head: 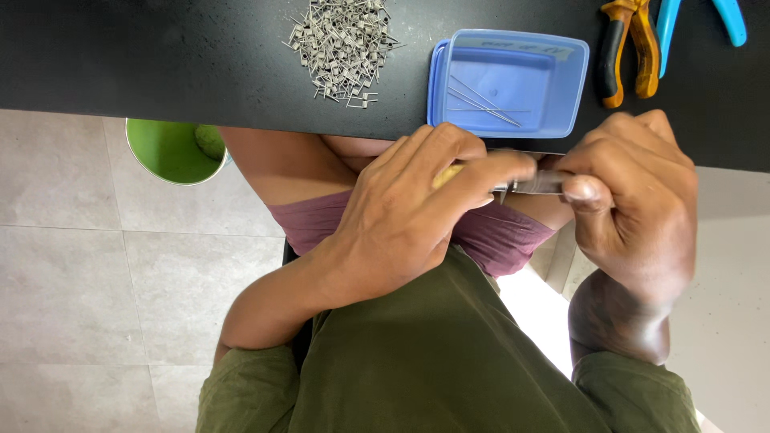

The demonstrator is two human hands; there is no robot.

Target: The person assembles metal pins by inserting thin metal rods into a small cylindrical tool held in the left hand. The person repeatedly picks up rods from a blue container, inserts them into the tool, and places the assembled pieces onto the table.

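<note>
Both hands closed on one slim grey metal tool [533, 186], held level just off the surface edge.

Left hand fingers [473, 172] wrap a yellowish handle end [447, 176]; right hand fingers [585, 191] pinch the tool's other end. Long axis runs left-right betw. the two hands, approx. parallel to the black surface [160, 56] edge. Beyond, on the surface: blue plastic tray [561, 88] w/ thin wires, nearest the right hand; pile of bent grey wire pieces [343, 48]; orange-handled pliers [630, 48].

Matt black tabletop [160, 64]. Dull grey metal wire pieces [343, 44] heaped. Smooth translucent blue plastic tray [561, 88]. Glossy orange plastic pliers handles [630, 48]. Shiny metal tool [533, 186]. Olive cloth shirt [433, 361].
</note>
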